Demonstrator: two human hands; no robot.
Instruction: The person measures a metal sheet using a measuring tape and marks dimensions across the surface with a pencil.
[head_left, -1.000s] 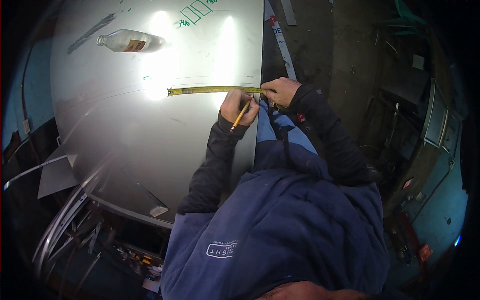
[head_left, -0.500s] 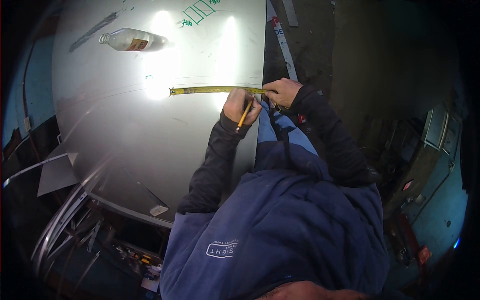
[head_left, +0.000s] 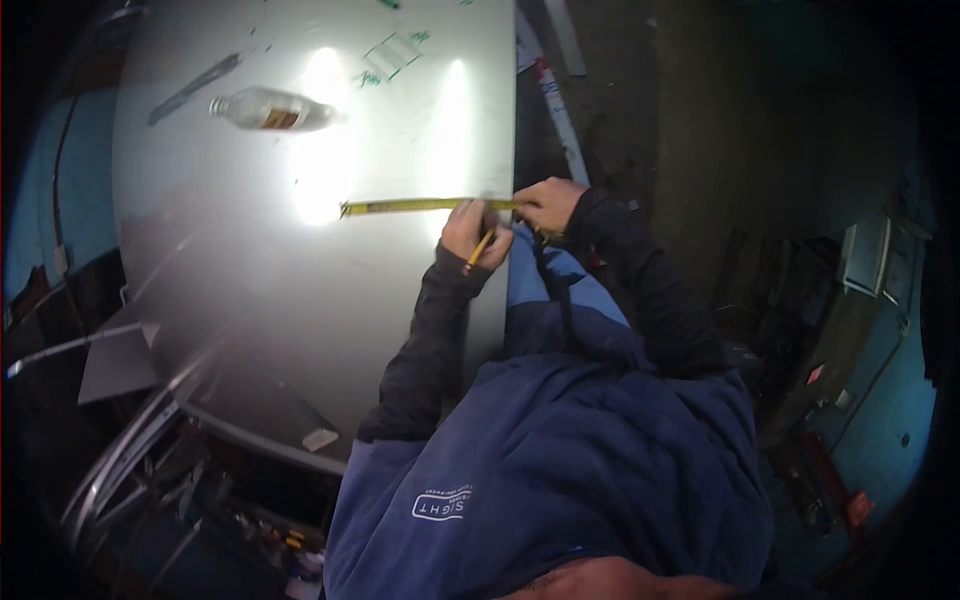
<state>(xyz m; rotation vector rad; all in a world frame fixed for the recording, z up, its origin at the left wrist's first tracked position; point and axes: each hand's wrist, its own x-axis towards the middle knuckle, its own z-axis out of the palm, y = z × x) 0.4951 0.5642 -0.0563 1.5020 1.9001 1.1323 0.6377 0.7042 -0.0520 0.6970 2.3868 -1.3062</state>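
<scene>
A yellow tape measure (head_left: 400, 207) lies stretched across a grey metal sheet (head_left: 290, 300), its hooked end to the left and its other end at the sheet's right edge. My left hand (head_left: 468, 232) rests on the sheet at the lower side of the tape. It is closed around a yellow pencil (head_left: 480, 250), which points down toward my wrist. At the edge, my right hand (head_left: 550, 205) grips the tape between its fingers. The tape's case is mostly hidden under that hand.
On the sheet lie a clear plastic bottle (head_left: 270, 110) and a small pale block (head_left: 320, 440). Green marker drawings (head_left: 395, 57) show near its top. Long metal strips (head_left: 130, 440) curve at the lower left. A white-and-red strip (head_left: 560, 115) lies beyond the right edge.
The view has shifted, so the sheet, bottle and tape sit slightly lower. Both hands keep their hold on the pencil and tape. The picture is blurrier now.
</scene>
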